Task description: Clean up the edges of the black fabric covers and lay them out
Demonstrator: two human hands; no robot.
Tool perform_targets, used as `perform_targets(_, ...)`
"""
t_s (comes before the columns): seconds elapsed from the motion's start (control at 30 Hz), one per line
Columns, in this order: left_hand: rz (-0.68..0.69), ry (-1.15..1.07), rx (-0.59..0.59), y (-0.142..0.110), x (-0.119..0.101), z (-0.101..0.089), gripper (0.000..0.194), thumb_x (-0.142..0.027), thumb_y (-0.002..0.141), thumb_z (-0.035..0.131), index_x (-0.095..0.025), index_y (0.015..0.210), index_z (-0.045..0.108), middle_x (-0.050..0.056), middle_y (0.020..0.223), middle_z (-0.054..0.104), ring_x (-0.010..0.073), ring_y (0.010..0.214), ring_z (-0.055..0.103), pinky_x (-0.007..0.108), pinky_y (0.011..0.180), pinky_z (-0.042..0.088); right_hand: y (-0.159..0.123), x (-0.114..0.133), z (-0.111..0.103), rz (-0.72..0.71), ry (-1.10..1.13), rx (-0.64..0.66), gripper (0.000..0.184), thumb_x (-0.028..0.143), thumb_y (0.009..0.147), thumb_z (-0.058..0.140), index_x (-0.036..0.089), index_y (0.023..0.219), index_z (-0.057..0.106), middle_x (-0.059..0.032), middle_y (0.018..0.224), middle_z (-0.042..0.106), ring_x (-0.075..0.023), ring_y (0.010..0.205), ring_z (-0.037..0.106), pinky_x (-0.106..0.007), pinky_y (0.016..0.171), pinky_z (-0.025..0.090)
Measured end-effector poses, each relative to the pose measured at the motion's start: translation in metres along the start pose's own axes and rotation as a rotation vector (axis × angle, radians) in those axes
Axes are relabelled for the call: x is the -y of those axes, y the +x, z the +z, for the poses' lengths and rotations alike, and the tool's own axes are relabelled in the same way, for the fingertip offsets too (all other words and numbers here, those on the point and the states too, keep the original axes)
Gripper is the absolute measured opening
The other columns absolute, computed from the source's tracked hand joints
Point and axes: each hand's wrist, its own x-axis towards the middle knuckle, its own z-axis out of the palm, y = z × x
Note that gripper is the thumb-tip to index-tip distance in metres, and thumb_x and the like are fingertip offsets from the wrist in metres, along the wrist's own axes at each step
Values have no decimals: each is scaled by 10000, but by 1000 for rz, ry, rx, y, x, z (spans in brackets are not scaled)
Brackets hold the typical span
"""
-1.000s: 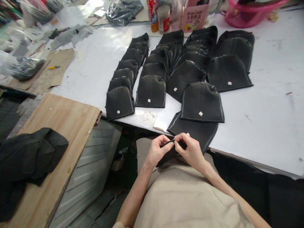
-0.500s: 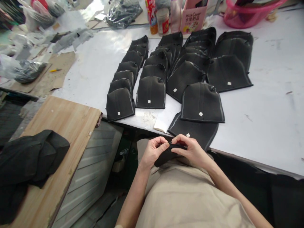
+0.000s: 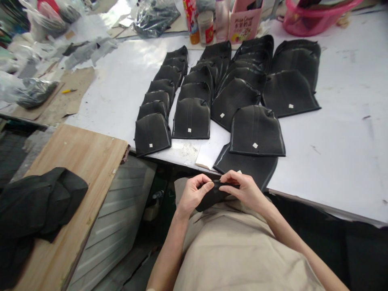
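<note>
Close to my lap, a black leather-like piece [image 3: 211, 197] hangs from my fingers, its upper edge pinched. My left hand [image 3: 194, 194] grips that edge between thumb and forefinger. On the same edge, a little to the right, my right hand [image 3: 243, 189] has its thumb and fingertips closed round it. Just beyond my hands, a flat black piece [image 3: 251, 169] overhangs the table edge. Over it lies a black sewn panel [image 3: 257, 129] with a small white sticker. Farther back, several similar black panels [image 3: 191, 117] overlap in rows.
A white-topped table [image 3: 339, 153] spans the front. At its back stand a pink box [image 3: 245, 24], a glass jar [image 3: 206, 28], a red bottle [image 3: 190, 20] and a pink basket [image 3: 315, 20]. To my left, black cloth [image 3: 45, 198] lies on a wooden board [image 3: 75, 149].
My hands have moved slightly apart along the edge of the black piece, after being fingertip to fingertip a second ago. The panels on the table have stayed put.
</note>
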Motion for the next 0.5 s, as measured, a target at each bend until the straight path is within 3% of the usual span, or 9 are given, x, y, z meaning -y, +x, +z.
perform_targets(0.23,12,-5,-31,0,4,-3,311,-427,817,721,-141,746,620,-17,653,528,95,589,433,205,547,345,-1,-4,-6,-19,-71,35,130,301,849,714,208,804,634,2,798,669,-150,702,597,-255,635,456)
perform_targets(0.37,14,16,-15,-1,3,-1,306,-423,827,710,-142,746,620,-16,656,532,98,595,438,208,558,351,0,1,-4,-71,28,48,108,270,864,690,209,795,635,-35,929,686,-195,894,634,-300,792,484)
perform_targets(0.5,36,60,-18,-1,1,0,315,-435,827,703,-139,748,628,-5,676,548,112,621,464,216,576,361,1,7,-1,31,170,86,171,325,856,692,197,763,627,-39,878,678,-204,868,624,-299,755,488)
